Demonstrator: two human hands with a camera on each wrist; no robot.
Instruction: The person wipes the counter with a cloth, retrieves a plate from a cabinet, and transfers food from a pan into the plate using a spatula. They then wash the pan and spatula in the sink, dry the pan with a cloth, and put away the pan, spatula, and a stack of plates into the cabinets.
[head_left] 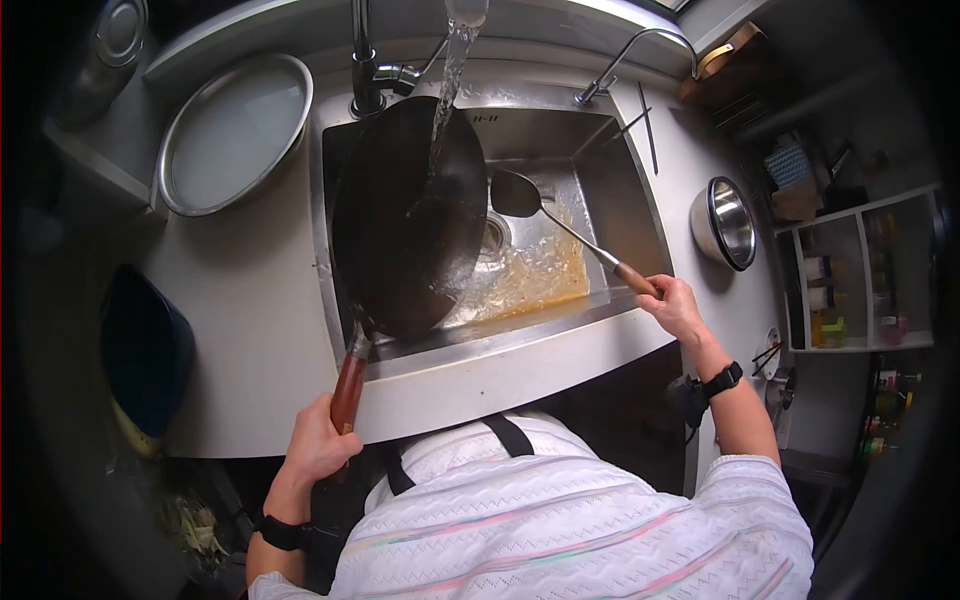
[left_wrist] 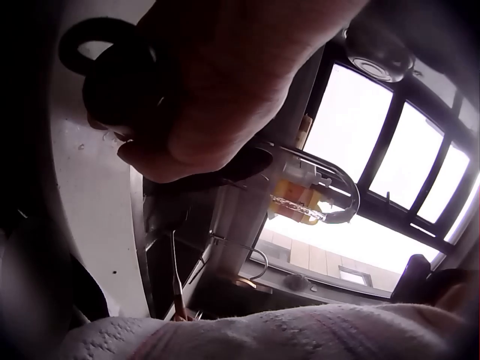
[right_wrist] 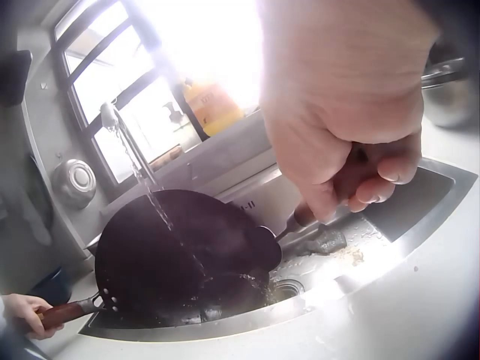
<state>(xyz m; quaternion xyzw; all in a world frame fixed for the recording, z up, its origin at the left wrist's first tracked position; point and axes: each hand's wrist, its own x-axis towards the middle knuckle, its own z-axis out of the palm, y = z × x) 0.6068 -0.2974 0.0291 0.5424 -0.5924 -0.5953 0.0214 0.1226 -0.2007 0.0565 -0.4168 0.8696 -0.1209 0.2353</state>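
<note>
A dark wok [head_left: 410, 220] is tilted over the left part of the steel sink [head_left: 625, 225], and tap water [head_left: 442, 110] runs into it. My left hand [head_left: 318, 440] grips the wok's reddish wooden handle [head_left: 348, 388] at the sink's front edge. With my right hand [head_left: 675, 305] I hold the wooden grip of a spatula [head_left: 580, 238]. Its dark blade [head_left: 515, 193] is over the sink, close to the wok's right rim. In the right wrist view the blade [right_wrist: 264, 249] overlaps the wok [right_wrist: 180, 255]. Brownish water [head_left: 550, 275] spreads over the sink floor around the drain [head_left: 493, 236].
A wide metal basin [head_left: 235, 135] with cloudy liquid stands left of the sink, and a steel bowl [head_left: 728, 222] on the right. Chopsticks [head_left: 648, 128] lie behind the sink's right corner. Two taps [head_left: 365, 75] rise along the back. A dark blue container [head_left: 145, 345] sits at far left.
</note>
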